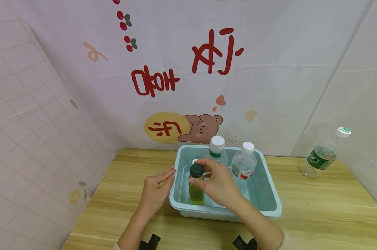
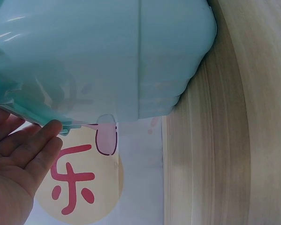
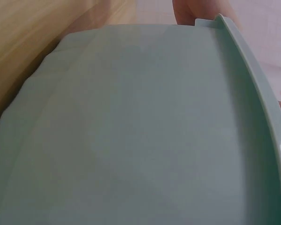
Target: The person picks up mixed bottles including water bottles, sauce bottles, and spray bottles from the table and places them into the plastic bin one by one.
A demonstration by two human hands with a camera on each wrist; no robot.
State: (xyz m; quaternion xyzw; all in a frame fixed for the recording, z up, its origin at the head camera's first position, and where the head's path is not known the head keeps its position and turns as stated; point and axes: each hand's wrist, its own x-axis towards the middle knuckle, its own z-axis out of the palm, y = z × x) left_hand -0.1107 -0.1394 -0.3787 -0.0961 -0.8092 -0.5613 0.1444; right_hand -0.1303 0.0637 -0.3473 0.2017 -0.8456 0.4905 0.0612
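Observation:
My right hand (image 1: pixel 217 182) reaches into a light blue plastic basin (image 1: pixel 207 214) and pinches a small bottle of yellow-green liquid (image 1: pixel 196 195) just below its dark cap. That bottle stands upright near the basin's left side. Outside the left rim, my left hand (image 1: pixel 155 191) touches the edge with nearly straight fingers. The left wrist view shows this hand (image 2: pixel 18 164) from below, fingertips at the rim. Also inside the basin are a clear bottle with a green label (image 1: pixel 215 153) and one with a red label (image 1: pixel 245 168), both white-capped. The basin wall (image 3: pixel 131 117) fills the right wrist view.
A clear bottle with a green label (image 1: pixel 322 158) leans on the wooden table (image 1: pixel 316 205) at the right. A printed white cloth (image 1: pixel 269 86) hangs close behind the basin. Two black pieces, one by each forearm, show at the bottom edge of the head view.

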